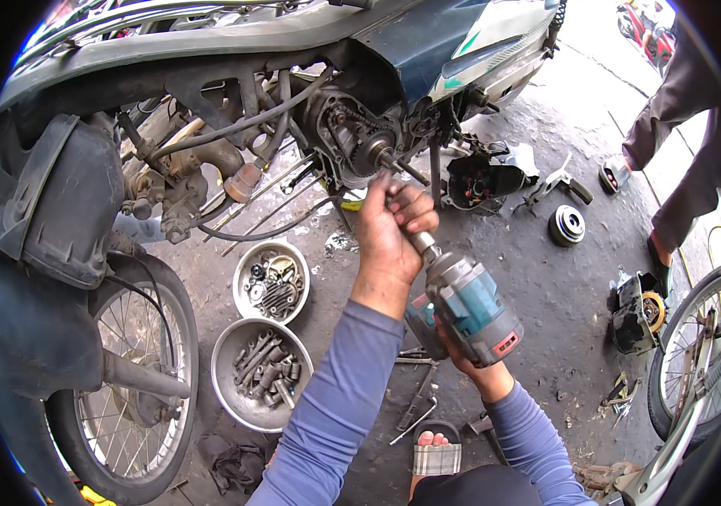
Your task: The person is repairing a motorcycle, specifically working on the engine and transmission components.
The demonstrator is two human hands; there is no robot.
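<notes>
My right hand [470,358] grips a cordless impact wrench [472,308], teal and grey, with its metal nose pointing up and left toward the engine. My left hand [392,228] is closed at the front end of that nose; what its curled fingers hold is mostly hidden. Just beyond the fingertips, a metal shaft [404,167] sticks out of the motorcycle's opened engine [352,135]. A toothed round part [373,152] sits around the shaft's base, inside the casing.
Two metal bowls hold loose parts [278,285] and sockets [266,371]. A removed engine cover [483,181], a round metal part [567,225] and hand tools [418,401] lie on the ground. Another person's legs [685,143] are at right, near a wheel [702,354]. A front wheel [128,379] stands left.
</notes>
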